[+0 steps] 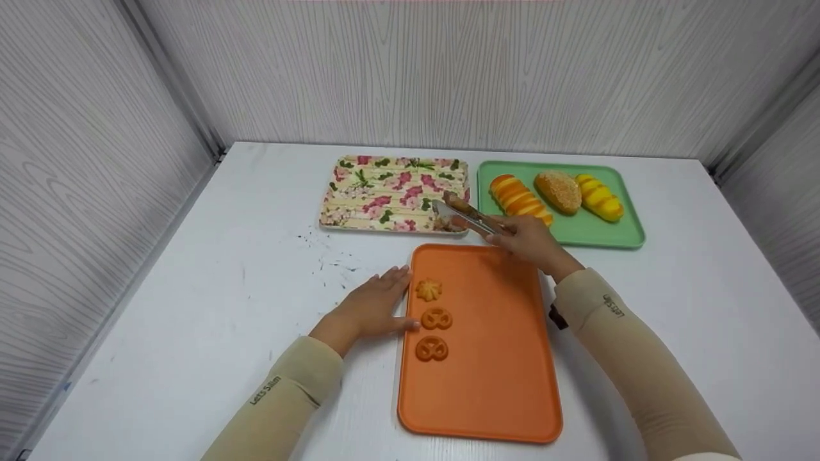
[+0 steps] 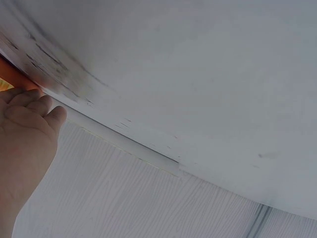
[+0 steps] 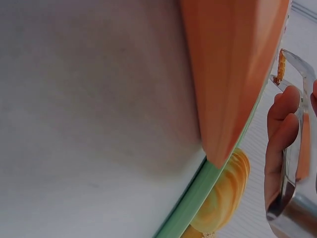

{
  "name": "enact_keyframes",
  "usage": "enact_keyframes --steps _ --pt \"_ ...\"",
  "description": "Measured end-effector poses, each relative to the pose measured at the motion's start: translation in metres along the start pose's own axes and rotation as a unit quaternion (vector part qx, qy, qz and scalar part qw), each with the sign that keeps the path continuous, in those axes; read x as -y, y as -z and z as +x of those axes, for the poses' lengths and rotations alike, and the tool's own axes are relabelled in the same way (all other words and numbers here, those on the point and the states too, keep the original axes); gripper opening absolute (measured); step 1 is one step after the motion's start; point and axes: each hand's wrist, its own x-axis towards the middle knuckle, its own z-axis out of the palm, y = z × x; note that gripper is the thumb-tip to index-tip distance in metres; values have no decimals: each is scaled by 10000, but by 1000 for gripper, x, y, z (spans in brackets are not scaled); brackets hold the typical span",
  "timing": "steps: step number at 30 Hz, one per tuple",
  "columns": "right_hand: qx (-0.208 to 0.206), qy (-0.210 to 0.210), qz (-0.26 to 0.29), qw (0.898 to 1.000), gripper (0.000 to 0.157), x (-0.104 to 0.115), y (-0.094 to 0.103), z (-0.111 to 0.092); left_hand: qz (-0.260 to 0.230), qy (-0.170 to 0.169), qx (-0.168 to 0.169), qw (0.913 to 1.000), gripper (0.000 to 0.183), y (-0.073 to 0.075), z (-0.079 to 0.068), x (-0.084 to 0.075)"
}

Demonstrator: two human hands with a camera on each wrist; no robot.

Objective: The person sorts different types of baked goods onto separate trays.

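Note:
My right hand point(image 1: 528, 243) grips a pair of metal tongs point(image 1: 477, 223) whose tips are over the right end of the floral tray point(image 1: 352, 208). Between those tips, in the right wrist view, is a small golden-brown piece point(image 3: 281, 67), seen edge-on. My left hand point(image 1: 371, 307) rests at the left edge of the orange tray point(image 1: 487, 397), fingers extended along the rim and thumb over it. Down that tray's left side lie a leaf-shaped cookie point(image 1: 429, 290) and two pretzels, one point(image 1: 436, 319) beside my thumb and the other point(image 1: 432, 349) nearer me.
At the back right, a green tray point(image 1: 599, 235) bears a striped orange loaf point(image 1: 517, 196), a seeded bun point(image 1: 558, 191) and a yellow striped loaf point(image 1: 601, 198). Dark scuffs mark the white table point(image 1: 211, 307) left of the orange tray. Pale wood-grain panels enclose the back and sides.

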Motion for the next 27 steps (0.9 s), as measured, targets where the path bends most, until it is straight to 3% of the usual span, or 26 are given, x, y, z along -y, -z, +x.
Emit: enact_keyframes --steps 17,27 --pt "-18 -189 -209 9996 48 -4 -3 3 -61 -52 -30 10000 93 2 2 -3" --pt "-31 -165 310 9994 54 3 2 -6 -30 10 11 10000 95 1 1 -1"
